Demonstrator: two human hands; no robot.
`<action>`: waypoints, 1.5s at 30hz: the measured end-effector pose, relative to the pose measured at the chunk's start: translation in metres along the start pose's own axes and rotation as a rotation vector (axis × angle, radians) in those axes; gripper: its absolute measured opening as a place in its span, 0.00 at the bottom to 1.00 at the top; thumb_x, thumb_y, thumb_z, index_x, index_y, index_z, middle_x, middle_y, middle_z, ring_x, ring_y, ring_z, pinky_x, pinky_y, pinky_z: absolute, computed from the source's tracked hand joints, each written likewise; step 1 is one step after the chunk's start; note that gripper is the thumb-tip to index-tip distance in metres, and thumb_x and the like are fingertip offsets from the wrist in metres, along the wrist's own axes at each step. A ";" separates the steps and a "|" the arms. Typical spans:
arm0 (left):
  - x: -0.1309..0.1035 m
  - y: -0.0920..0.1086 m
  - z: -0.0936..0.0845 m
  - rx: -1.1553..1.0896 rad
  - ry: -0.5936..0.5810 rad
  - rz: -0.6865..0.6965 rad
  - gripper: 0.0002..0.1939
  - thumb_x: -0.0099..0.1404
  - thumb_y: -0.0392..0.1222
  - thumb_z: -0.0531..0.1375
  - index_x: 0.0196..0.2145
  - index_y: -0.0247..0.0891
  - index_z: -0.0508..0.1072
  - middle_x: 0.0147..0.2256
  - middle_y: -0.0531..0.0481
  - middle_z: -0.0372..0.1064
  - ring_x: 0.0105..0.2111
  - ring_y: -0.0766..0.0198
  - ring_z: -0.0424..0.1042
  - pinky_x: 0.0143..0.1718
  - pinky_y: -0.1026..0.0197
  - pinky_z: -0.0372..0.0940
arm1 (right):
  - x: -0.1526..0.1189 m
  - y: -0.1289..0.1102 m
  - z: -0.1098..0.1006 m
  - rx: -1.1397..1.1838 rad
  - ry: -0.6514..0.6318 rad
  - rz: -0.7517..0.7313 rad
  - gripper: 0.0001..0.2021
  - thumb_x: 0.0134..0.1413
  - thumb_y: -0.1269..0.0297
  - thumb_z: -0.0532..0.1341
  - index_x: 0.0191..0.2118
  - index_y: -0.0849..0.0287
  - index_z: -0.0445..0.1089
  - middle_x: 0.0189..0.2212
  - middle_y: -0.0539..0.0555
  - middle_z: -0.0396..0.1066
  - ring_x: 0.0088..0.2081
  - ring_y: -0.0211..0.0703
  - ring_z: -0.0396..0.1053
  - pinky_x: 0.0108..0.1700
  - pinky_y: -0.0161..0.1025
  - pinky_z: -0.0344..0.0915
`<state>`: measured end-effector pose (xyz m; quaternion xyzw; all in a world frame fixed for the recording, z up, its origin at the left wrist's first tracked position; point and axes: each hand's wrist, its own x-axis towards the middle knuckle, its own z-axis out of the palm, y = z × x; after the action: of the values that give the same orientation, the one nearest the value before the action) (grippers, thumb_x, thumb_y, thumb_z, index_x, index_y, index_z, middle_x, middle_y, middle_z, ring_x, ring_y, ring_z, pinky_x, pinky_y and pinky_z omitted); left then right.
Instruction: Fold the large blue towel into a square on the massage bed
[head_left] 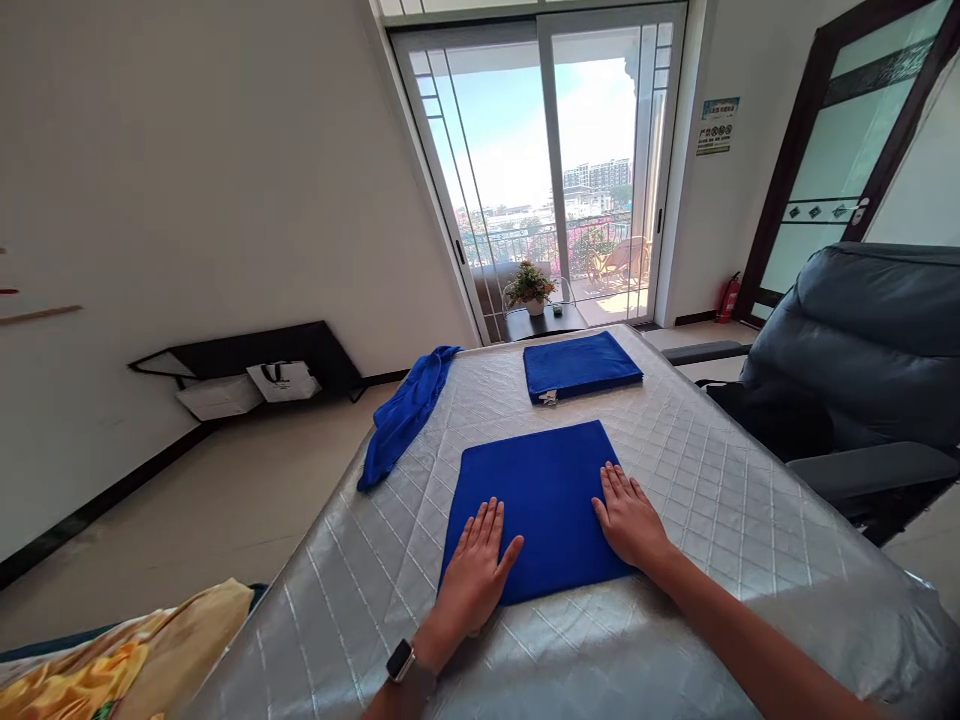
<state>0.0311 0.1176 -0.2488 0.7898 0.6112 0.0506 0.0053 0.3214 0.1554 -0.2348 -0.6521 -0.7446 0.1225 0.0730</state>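
A blue cloth (pixel 551 500), folded into a flat rectangle, lies on the silver quilted cover (pixel 720 490) right in front of me. My left hand (pixel 480 560) rests flat on its left side, fingers together and thumb out. On its right edge lies my right hand (pixel 630 515), also flat with the fingers stretched out. Neither hand grips anything. Just beyond is a stack of folded blue cloth (pixel 581 365) with a whitish tag at its near corner. A crumpled blue cloth (pixel 409 415) hangs over the left edge of the cover.
A dark armchair (pixel 862 350) stands close on the right. Patterned bedding (pixel 135 660) is at the lower left. Beyond the far end, a small table (pixel 517 325) with a potted plant (pixel 531 285) stands by sliding glass doors. A black rack (pixel 262 350) holds white bags at the left wall.
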 end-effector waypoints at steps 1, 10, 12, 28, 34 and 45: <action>-0.009 -0.012 0.002 0.011 0.006 -0.042 0.39 0.76 0.63 0.37 0.73 0.36 0.44 0.73 0.44 0.40 0.73 0.53 0.42 0.72 0.44 0.45 | 0.000 0.000 0.000 0.001 -0.001 -0.001 0.34 0.71 0.52 0.39 0.74 0.69 0.40 0.74 0.58 0.34 0.74 0.46 0.33 0.73 0.48 0.35; -0.032 -0.025 0.009 0.020 0.054 -0.094 0.41 0.74 0.65 0.40 0.73 0.35 0.44 0.73 0.42 0.39 0.72 0.51 0.42 0.71 0.43 0.46 | -0.020 0.002 0.001 -0.033 0.003 -0.036 0.34 0.71 0.52 0.40 0.74 0.68 0.43 0.74 0.58 0.36 0.74 0.46 0.34 0.73 0.50 0.36; -0.032 -0.026 0.007 0.015 0.042 -0.097 0.42 0.74 0.66 0.40 0.73 0.34 0.45 0.73 0.42 0.39 0.72 0.51 0.42 0.72 0.44 0.45 | -0.034 0.005 0.005 -0.029 0.009 -0.055 0.34 0.71 0.50 0.39 0.74 0.66 0.43 0.74 0.56 0.36 0.74 0.46 0.34 0.73 0.50 0.36; 0.045 0.125 -0.010 -0.130 0.016 0.337 0.36 0.77 0.59 0.37 0.73 0.35 0.46 0.73 0.43 0.40 0.73 0.55 0.39 0.72 0.46 0.46 | -0.054 0.010 0.014 -0.034 0.062 -0.075 0.34 0.72 0.49 0.38 0.74 0.66 0.44 0.74 0.57 0.38 0.74 0.47 0.36 0.73 0.51 0.39; 0.016 0.070 -0.005 -0.078 0.006 0.211 0.37 0.76 0.62 0.39 0.74 0.40 0.44 0.73 0.45 0.41 0.73 0.54 0.42 0.71 0.44 0.48 | -0.055 0.009 0.015 -0.022 0.078 -0.062 0.34 0.72 0.47 0.39 0.74 0.64 0.43 0.74 0.54 0.36 0.74 0.46 0.35 0.74 0.51 0.38; -0.047 -0.038 0.016 -0.035 0.078 -0.195 0.43 0.74 0.66 0.39 0.73 0.32 0.41 0.73 0.39 0.36 0.73 0.51 0.40 0.71 0.43 0.47 | -0.056 0.009 0.016 -0.064 0.049 -0.052 0.35 0.71 0.48 0.38 0.74 0.64 0.41 0.74 0.52 0.35 0.74 0.44 0.35 0.74 0.51 0.37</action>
<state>-0.0157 0.0829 -0.2710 0.7237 0.6841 0.0910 0.0003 0.3337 0.0995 -0.2495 -0.6376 -0.7627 0.0804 0.0735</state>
